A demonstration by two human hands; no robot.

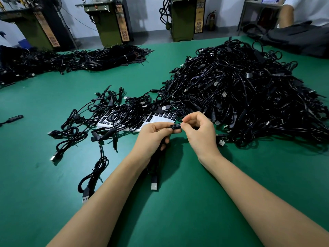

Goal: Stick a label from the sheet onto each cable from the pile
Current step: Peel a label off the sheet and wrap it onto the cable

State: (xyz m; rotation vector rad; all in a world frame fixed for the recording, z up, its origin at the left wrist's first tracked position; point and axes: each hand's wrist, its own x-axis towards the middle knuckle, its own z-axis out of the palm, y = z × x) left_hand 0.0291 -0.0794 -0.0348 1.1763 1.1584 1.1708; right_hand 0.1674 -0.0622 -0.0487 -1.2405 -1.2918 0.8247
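Over the green worktop [53, 175]: both hands pinch one label [176, 126] onto a cable [154, 168]. Left grip [153, 136], right grip [199, 129]. Big pile [240, 97] seemingly unlabelled; most work remains.

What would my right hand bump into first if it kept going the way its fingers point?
Probably the left hand: the right hand points leftward along the small black module both pinch. Depth looks shared, though one view cannot confirm it.

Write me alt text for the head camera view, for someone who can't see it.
Two bare hands, the left hand and right hand, pinch a small black cable module with a label on it above a green table. A label sheet lies beyond under loose cables, beside a big cable pile.
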